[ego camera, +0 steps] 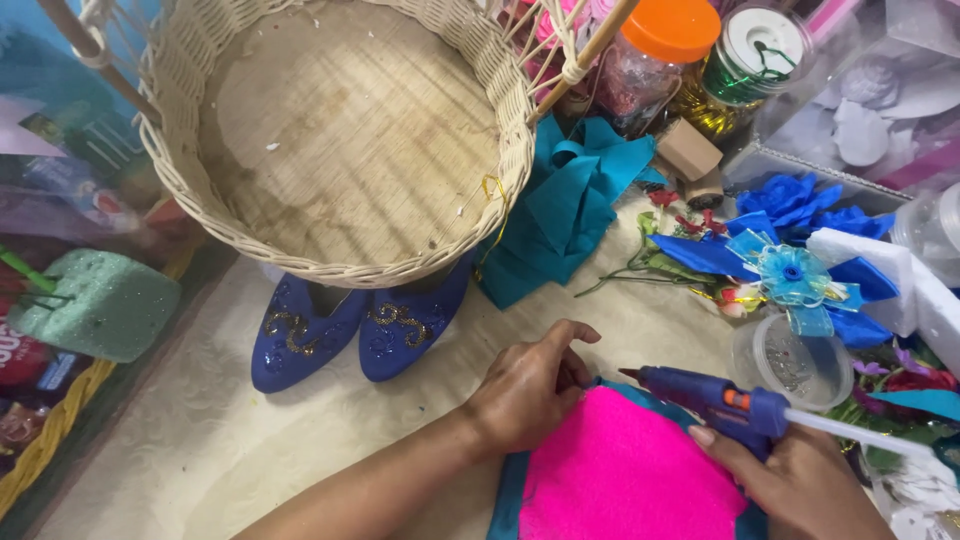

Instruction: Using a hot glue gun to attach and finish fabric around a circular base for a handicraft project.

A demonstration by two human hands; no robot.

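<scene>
My left hand (530, 385) presses down on the top edge of a bright pink felt piece (625, 470) that lies over a teal fabric border (508, 490). My right hand (795, 480) grips a blue hot glue gun (715, 400), with its nozzle pointing left toward the fingers of my left hand at the pink felt's upper edge. A clear glue stick (870, 432) sticks out of the gun's back.
A large round wicker basket (345, 135) stands at the back, over a pair of blue sequinned shoes (345, 325). Teal cloth (570, 210), blue fabric flowers (795, 245), a clear plastic cup (795, 360), jars (660, 60) and a green foam block (100, 305) surround the work spot.
</scene>
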